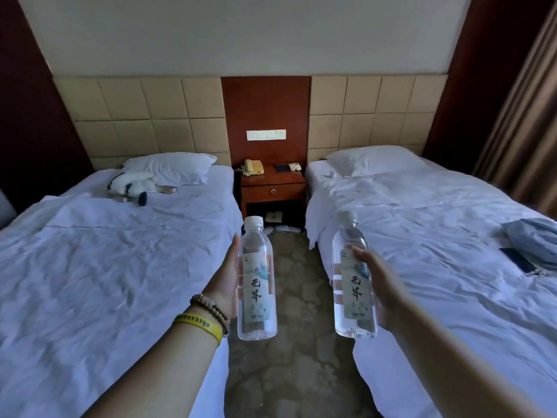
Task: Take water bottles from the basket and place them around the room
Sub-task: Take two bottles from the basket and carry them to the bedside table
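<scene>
I hold two clear water bottles with white caps and pale labels, both upright over the aisle between two beds. My left hand point(226, 282) grips the left water bottle point(256, 285) from its left side. My right hand point(382, 285) grips the right water bottle point(353, 282) from its right side, fingers wrapped over the label. A yellow wristband and a bead bracelet circle my left wrist. No basket is in view.
A wooden nightstand point(272, 188) stands ahead between the left bed point(105, 267) and right bed point(452, 236), carrying a telephone point(253, 168) and small devices. A plush toy point(132, 184) lies on the left bed. A phone point(518, 260) and folded cloth lie on the right bed. Slippers sit under the nightstand.
</scene>
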`<control>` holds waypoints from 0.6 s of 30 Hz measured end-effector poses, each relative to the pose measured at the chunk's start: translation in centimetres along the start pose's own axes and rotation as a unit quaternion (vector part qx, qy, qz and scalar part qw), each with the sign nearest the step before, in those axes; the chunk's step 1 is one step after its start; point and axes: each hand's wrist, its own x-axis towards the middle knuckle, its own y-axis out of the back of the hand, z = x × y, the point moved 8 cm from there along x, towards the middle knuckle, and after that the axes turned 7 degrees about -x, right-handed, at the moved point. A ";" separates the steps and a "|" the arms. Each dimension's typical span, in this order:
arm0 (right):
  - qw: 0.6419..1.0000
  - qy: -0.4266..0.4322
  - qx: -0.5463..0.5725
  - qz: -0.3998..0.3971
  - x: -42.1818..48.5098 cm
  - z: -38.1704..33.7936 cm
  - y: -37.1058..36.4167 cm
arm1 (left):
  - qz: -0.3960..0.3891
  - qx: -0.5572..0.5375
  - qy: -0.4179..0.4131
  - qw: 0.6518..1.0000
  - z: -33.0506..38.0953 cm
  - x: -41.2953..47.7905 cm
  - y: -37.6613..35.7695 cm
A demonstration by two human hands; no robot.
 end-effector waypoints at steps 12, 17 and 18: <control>0.998 -0.023 -0.015 -0.056 13.4 -3.1 4.5 | 0.000 -0.014 -0.009 1.000 1.4 11.5 -6.5; 0.996 -0.039 -0.028 -0.080 18.9 -2.9 2.8 | -0.016 -0.028 -0.002 0.999 2.4 17.0 -5.8; 0.996 -0.037 -0.035 -0.079 20.2 -2.9 2.3 | -0.018 -0.027 0.000 0.999 2.7 18.4 -5.4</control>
